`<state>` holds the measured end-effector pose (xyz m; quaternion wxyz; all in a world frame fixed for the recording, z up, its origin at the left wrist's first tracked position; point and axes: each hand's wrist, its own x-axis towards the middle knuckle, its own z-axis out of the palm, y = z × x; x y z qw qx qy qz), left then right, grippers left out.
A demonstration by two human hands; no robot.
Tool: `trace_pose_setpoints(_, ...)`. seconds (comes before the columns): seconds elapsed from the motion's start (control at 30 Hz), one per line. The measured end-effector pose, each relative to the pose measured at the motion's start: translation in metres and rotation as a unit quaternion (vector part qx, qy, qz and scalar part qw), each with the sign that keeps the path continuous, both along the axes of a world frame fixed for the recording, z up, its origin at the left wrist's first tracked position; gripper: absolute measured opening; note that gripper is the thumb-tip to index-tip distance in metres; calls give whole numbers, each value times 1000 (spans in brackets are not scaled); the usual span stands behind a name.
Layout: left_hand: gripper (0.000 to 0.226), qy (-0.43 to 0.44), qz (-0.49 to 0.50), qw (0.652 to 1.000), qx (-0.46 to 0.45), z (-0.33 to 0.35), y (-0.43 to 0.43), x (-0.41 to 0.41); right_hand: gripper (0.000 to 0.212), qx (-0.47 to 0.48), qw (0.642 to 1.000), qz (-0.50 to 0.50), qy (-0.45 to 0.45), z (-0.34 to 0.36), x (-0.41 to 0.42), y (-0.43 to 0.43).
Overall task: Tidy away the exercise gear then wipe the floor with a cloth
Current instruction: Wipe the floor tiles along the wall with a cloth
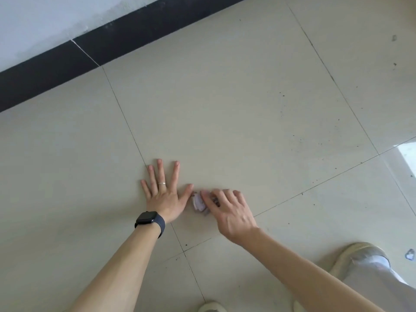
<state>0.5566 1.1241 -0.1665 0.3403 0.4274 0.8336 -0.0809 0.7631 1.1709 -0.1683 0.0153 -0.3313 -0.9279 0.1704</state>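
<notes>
Now the cloth [199, 203] is lying bunched on the floor [247, 109], and my right hand [229, 210] is holding it in a curled grip; my left hand [164, 197] is pressing flat just beside it, fingers spread, gripping nothing.

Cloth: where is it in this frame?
Head view, lower centre: the cloth is bunched on the floor, held under the right hand, just right of the thumb of the left hand, which lies flat.
</notes>
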Motion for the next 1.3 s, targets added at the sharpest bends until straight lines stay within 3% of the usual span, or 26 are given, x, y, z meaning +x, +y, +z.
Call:
trace_pose_setpoints(0.07, 78, 4, -1, 1000, -2, 0, 0, -1, 55, 26, 992, 122, 20, -5, 4, 17)
trace_pose_setpoints(0.1, 78, 5, -2, 1000, -5, 0, 0, -1, 55, 54, 991, 124, 25, -8, 6, 37)
trace_pose_setpoints(0.13, 78, 4, -4, 1000, -9, 0, 0, -1, 56, 79, 993, 80, 24, -12, 10, 60)
trace_pose_setpoints(0.2, 76, 1, -8, 1000, -7, -1, -1, -2, 61, 69, 990, -125, -23, -9, 19, 114)
trace_pose_setpoints(0.27, 76, 2, -7, 1000, 0, -2, -2, -2, 69, 10, 936, -347, -54, -4, 26, 149)
trace_pose_setpoints(0.3, 76, 3, -7, 1000, 2, -2, -2, -2, 74, -6, 911, -407, -66, -1, 22, 149)
trace_pose_setpoints(0.33, 76, 5, -8, 1000, 3, -3, -2, -1, 75, -1, 908, -413, -63, 2, 15, 139)
trace_pose_setpoints(0.4, 77, 8, -8, 1000, 0, -2, -2, 0, 72, 20, 954, -297, -29, 2, 1, 95)
trace_pose_setpoints(0.47, 77, 11, -8, 1000, -4, -1, -2, 0, 65, 15, 996, -93, -4, -3, -4, 41)
trace_pose_setpoints(0.53, 78, 18, -13, 1000, -4, 0, -1, 0, 63, 6, 997, 74, -1, -7, 0, 14)
trace_pose_setpoints(0.63, 76, 19, -14, 1000, 1, 3, -1, 1, 62, 62, 982, 177, 22, -13, 4, 50)
trace_pose_setpoints(0.7, 76, 35, -29, 999, 11, 3, -3, -1, 62, 83, 989, 120, 15, -13, 3, 93)
trace_pose_setpoints(0.77, 79, 73, -53, 995, 30, 9, 2, -8, 62, 70, 996, -48, -14, -4, 0, 140)
trace_pose_setpoints(0.83, 76, 97, -43, 991, 80, 17, 17, -20, 64, 26, 965, -254, -57, 6, -5, 170)
trace_pose_setpoints(0.9, 73, 116, -33, 987, 104, 25, 37, -34, 61, -16, 931, -358, -74, 16, -13, 171)
trace_pose_setpoints(0.97, 69, 114, -18, 989, 97, 28, 58, -43, 60, 11, 960, -273, -59, 15, -18, 148)
trace_pose_setpoints(1.03, 68, 105, 6, 990, 90, 27, 75, -49, 64, 34, 994, -91, -49, 6, -18, 112)
trace_pose_setpoints(1.13, 70, 100, 32, 991, 79, 22, 91, -62, 61, 72, 989, 121, -38, -1, -10, 119)
trace_pose_setpoints(1.2, 69, 92, 65, 991, 70, 15, 98, -75, 60, 104, 986, 125, -33, 0, -12, 160)
trace_pose_setpoints(1.3, 67, 95, 93, 989, 61, 4, 109, -94, 63, 92, 992, -54, -60, 3, -23, 231)
